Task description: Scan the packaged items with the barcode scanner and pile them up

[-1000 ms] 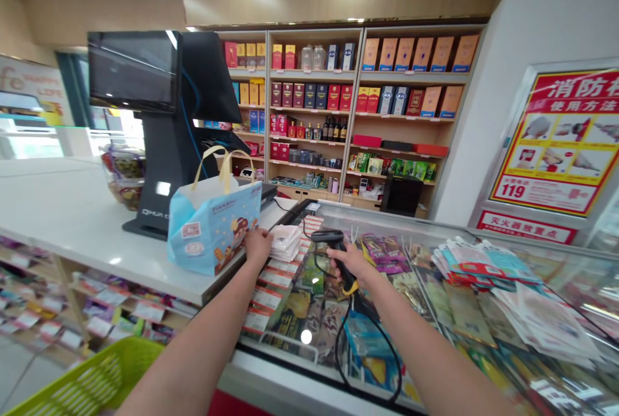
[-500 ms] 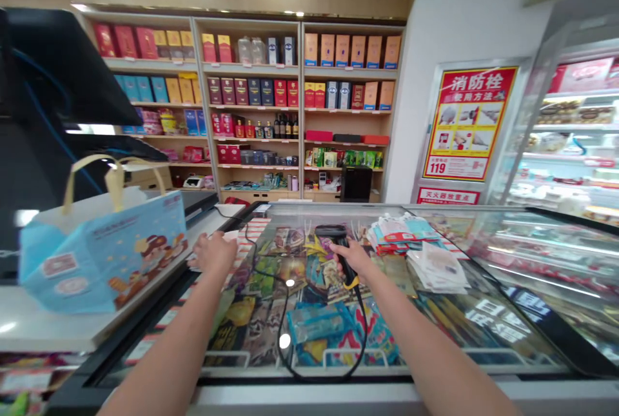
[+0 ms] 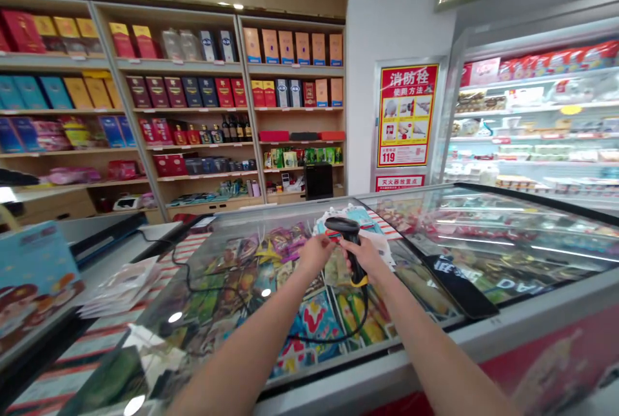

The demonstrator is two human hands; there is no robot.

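Observation:
My right hand (image 3: 363,256) is wrapped round the grip of a black barcode scanner (image 3: 356,261) with a yellow ring at its base. The scanner's head is raised over the chest freezer's glass top. Close beside it, my left hand (image 3: 316,253) has its fingers curled in at the near-left edge of a pile of blue, white and red packets (image 3: 360,215). The scanner and the fingers hide what, if anything, they pinch. White packets (image 3: 382,245) lie just right of the scanner, partly behind my right hand. A black cable (image 3: 360,322) loops down from the scanner.
Another stack of white packets (image 3: 123,284) lies at the left edge of the freezer (image 3: 285,400). A blue carrier bag (image 3: 41,267) stands at far left. A black slab-like piece (image 3: 459,287) lies on the freezer, right. Shelves of boxes (image 3: 193,64) line the back wall.
My view has turned right. My left hand has left the white packets at the left and moved across to the coloured pile. The scanner, still in my right hand, now stands in front of that pile.

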